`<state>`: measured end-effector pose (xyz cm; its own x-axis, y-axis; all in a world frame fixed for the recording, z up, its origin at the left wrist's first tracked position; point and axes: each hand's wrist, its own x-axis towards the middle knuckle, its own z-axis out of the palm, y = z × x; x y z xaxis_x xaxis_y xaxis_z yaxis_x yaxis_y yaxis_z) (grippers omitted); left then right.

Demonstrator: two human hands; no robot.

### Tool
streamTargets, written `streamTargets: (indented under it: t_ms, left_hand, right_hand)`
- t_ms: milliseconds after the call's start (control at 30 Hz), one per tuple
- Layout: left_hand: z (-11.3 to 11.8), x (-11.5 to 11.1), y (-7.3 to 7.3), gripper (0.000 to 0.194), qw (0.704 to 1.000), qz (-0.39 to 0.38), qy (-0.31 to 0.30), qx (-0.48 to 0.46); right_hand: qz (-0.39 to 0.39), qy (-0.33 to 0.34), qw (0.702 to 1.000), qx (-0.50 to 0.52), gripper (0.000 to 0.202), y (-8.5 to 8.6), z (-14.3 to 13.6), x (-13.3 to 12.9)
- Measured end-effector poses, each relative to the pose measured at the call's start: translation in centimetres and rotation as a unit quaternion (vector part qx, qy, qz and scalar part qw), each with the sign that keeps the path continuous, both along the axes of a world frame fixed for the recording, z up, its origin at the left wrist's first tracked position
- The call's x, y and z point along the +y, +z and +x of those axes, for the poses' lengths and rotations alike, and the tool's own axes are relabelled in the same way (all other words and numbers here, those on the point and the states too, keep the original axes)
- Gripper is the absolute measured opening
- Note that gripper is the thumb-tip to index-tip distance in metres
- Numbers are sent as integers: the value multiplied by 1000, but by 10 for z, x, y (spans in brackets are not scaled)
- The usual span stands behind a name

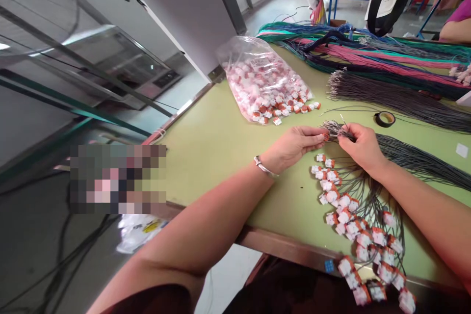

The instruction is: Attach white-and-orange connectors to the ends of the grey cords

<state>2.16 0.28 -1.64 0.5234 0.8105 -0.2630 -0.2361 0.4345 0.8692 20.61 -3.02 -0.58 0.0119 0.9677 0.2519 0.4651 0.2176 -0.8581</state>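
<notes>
Holding a connector (326, 137) between thumb and fingertips, that's your left hand (299, 144) in the head view, right up by the metal tips of the dark wires. Grip's narrow on that side, and there's a bracelet (265, 167) on the wrist. Your right hand (362, 149) is just beside it, curled around the near bundle (419, 159), with one wire (343, 120) poking up past the thumb and index finger. Can't tell if the connector is touching a wire tip, it's too crowded in there.

Below your hands you've got a whole cluster (346, 216) of white and orange connectors on wires, running down the green table (206, 157), some hanging over the edge by your lap. A little blue sticker (328, 266) is on that edge too.

Past your left hand there's a clear bag (263, 73) lying on its side, full of more connectors, with a few loose ones (277, 121) at its mouth. Beyond your right hand sits a tape roll (383, 124), then a second dark bundle (397, 100), and behind that a heap of coloured wires (353, 54). Somebody's purple sleeve (459, 13) shows way off at the right.
</notes>
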Motion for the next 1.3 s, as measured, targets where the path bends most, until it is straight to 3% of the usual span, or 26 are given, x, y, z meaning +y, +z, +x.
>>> streamTargets:
  t_ms: [233, 467, 733, 967, 1300]
  left_hand:
    - [-1, 0, 1, 26, 1000, 3, -8, -18]
    - [3, -5, 7, 18, 999, 31, 20, 38]
    - [5, -3, 9, 11, 999, 3, 19, 30]
    - [4, -2, 9, 11, 1000, 6, 4, 19]
    - [9, -3, 8, 17, 997, 29, 41, 54]
  right_hand:
    - [1, 11, 998, -66, 8, -5, 2, 1]
    - [23, 2, 987, -157, 8, -6, 2, -2]
    - [34, -3, 997, -63, 6, -7, 2, -1]
    - [20, 6, 993, -114, 5, -6, 2, -3]
    - [31, 2, 980, -197, 13, -8, 1, -6]
